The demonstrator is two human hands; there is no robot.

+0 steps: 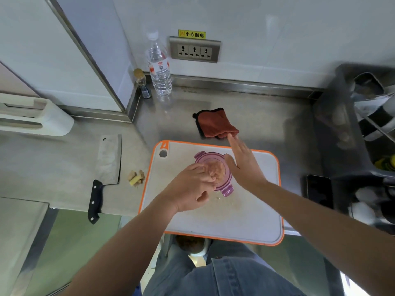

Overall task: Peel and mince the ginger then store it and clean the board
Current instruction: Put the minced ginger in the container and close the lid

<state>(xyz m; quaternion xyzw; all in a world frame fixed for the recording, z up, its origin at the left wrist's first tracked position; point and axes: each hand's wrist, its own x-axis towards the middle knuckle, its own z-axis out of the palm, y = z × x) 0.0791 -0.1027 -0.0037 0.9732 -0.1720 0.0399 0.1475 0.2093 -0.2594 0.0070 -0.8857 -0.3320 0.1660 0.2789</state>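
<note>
Sitting on the far half of the cutting board [245, 210] is a small round tub [211, 161] with purple clips. The board is white with an orange rim, and it lies at the front edge of the steel tabletop [267, 124].

The left hand [190, 189] is over the tub. Its fingers [205, 171] are curled and bunched, with the tips down at the tub's mouth. I cannot tell if they pinch anything. Something pale shows inside the tub, but it is too blurry to name.

The right hand [243, 163] is flat beside the tub's right side. Its fingers [237, 146] are straight and close together, and the thumb touches the tub. The longest fingertip reaches the near corner of a red cloth [215, 123], which lies just behind the board.

A few ginger pieces [136, 177] sit on the tabletop, just off the board's left edge. A big cleaver [108, 161] with a black handle lies a little further left. A tiny pale bit lies on the board near the tub.

In the back corner stand a water bottle [159, 69] and a small dark bottle [143, 84]. A dark phone [319, 192] lies off the board's right edge.
</note>
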